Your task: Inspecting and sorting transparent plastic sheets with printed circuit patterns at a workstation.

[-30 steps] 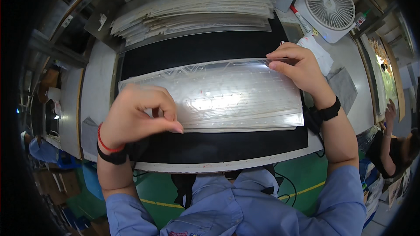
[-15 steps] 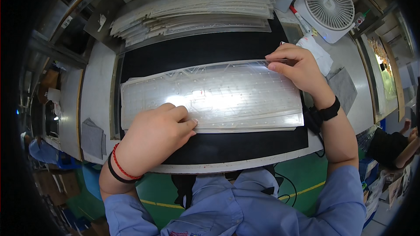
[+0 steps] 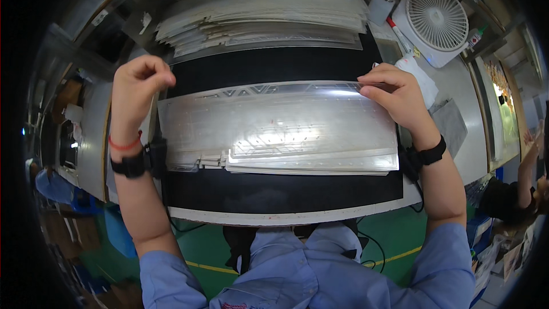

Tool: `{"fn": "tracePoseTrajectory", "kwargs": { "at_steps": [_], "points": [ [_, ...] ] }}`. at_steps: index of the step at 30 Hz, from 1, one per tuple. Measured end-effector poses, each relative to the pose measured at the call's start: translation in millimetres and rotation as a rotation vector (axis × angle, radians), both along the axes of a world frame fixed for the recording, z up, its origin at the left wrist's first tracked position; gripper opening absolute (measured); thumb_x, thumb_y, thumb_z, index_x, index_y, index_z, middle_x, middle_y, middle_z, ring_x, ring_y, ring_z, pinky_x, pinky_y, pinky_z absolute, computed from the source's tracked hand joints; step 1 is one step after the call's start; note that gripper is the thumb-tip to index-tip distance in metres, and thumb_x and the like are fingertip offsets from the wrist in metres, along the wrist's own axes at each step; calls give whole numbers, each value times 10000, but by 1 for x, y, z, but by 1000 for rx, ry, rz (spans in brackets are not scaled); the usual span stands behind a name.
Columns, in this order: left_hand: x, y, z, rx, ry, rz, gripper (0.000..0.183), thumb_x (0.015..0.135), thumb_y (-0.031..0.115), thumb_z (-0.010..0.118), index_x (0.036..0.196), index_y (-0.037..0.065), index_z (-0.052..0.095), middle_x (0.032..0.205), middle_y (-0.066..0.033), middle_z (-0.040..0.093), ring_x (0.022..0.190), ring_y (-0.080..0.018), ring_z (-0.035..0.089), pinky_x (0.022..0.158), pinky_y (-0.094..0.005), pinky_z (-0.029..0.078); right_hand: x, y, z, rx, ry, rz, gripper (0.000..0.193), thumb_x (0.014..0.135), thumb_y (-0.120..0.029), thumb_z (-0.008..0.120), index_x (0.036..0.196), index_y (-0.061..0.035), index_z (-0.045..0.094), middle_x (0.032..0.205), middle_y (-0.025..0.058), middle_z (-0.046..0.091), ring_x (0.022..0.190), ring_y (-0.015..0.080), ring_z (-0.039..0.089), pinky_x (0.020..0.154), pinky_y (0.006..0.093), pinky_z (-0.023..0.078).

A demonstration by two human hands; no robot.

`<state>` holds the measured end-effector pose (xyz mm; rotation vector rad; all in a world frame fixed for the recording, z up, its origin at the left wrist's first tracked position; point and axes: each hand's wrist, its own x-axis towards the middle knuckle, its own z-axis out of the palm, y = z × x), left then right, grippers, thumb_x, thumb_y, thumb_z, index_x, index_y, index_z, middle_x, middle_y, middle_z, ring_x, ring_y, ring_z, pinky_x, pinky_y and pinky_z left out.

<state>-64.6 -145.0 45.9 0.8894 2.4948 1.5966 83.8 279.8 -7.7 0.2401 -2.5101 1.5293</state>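
A pile of long, clear plastic sheets with fine printed patterns lies on a black mat in front of me. At the far right corner, my right hand pinches the edge of the top sheet between thumb and fingers. My left hand is up beside the far left corner, its fingers curled together. Whatever may be between those fingertips cannot be made out. Along the near edge the lower sheets show, slightly fanned and uneven at the left.
A taller stack of similar sheets stands at the back. To the right are a white fan, a bottle, a red marker, a white cloth and a grey cloth. Another person is at far right.
My left hand has left the near edge of the sheets and moved up to the far left corner. The right hand keeps its pinch at the far right corner.
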Motion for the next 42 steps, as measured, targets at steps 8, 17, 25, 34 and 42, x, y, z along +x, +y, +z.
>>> {"fn": "tracePoseTrajectory", "kwargs": {
  "at_steps": [8, 17, 25, 34, 42],
  "points": [
    [-43, -17, -39, 84, -580, 44, 546, 1011, 481, 392, 1225, 11, 570, 988, -63, 682, 838, -120, 652, 729, -223, 521, -2, 4, -1, -93, -86, -94, 158, 820, -46, 716, 969, 6, 711, 860, 18, 622, 740, 81, 572, 656, 209, 442],
    [-42, -20, -47, 92, -623, 34, 415, 1011, 346, 473, 1227, 4, 567, 989, -60, 658, 877, -111, 605, 785, -247, 498, -4, 3, 0, -54, -137, -242, 164, 831, -62, 714, 984, -2, 711, 801, -6, 652, 678, 56, 549, 611, 204, 431],
    [-41, -15, -43, -74, -497, -58, 219, 980, 242, 546, 1046, 43, 607, 833, 18, 604, 635, -36, 547, 551, -155, 408, -5, 6, -4, -130, -190, -307, 257, 852, -80, 702, 1090, 11, 672, 830, 15, 673, 684, 49, 560, 618, 191, 437],
    [-51, -21, -50, 51, -481, 161, 168, 977, 210, 534, 1058, 73, 590, 816, 45, 577, 628, -29, 537, 536, -151, 383, -8, 9, -5, -378, -156, -316, 327, 929, -122, 621, 1214, 31, 575, 738, -38, 584, 640, 21, 488, 566, 184, 370],
    [-60, -24, -53, 336, -462, 90, 191, 984, 167, 522, 1118, 39, 572, 952, -2, 620, 678, -29, 554, 579, -131, 436, -8, 12, -5, -356, -97, -351, 374, 985, -244, 544, 1246, 24, 547, 759, -27, 583, 639, 41, 501, 575, 184, 391]
  ]
}}
